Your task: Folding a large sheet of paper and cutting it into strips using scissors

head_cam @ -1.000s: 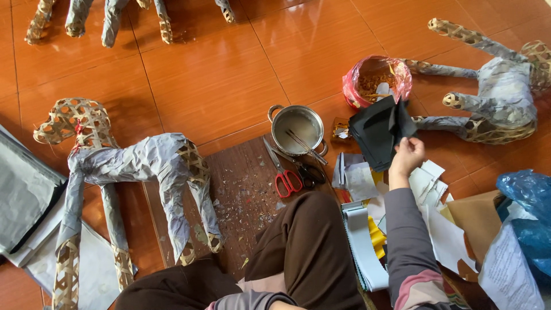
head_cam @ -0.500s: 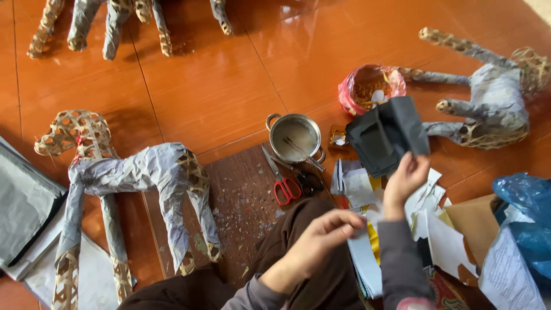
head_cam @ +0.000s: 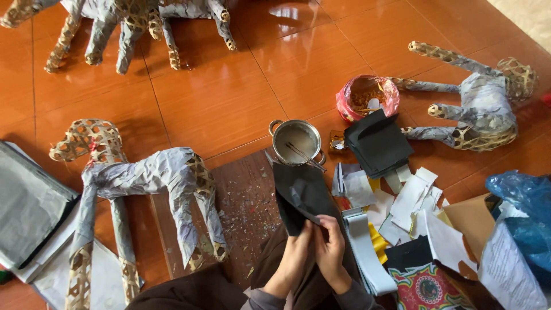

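Both of my hands hold a folded piece of black paper [head_cam: 300,192] over my lap. My left hand [head_cam: 298,248] grips its lower edge from the left, and my right hand [head_cam: 332,245] pinches it from the right. The sheet hides the red scissors seen earlier. Just beyond it stands a small metal pot [head_cam: 297,142] with a stick inside. A stack of black paper [head_cam: 379,143] lies to the right of the pot.
A bamboo-frame animal figure wrapped in grey paper [head_cam: 143,178] lies at the left on a brown board [head_cam: 247,201]. Another figure [head_cam: 482,106] lies at the right, more at the top. A pink-rimmed bowl [head_cam: 367,95], loose paper scraps [head_cam: 413,201], a blue bag [head_cam: 525,201] and grey sheets [head_cam: 28,206] surround me.
My right hand brought a piece of black paper down from the stack to my lap. My left hand rose and took hold of it too.
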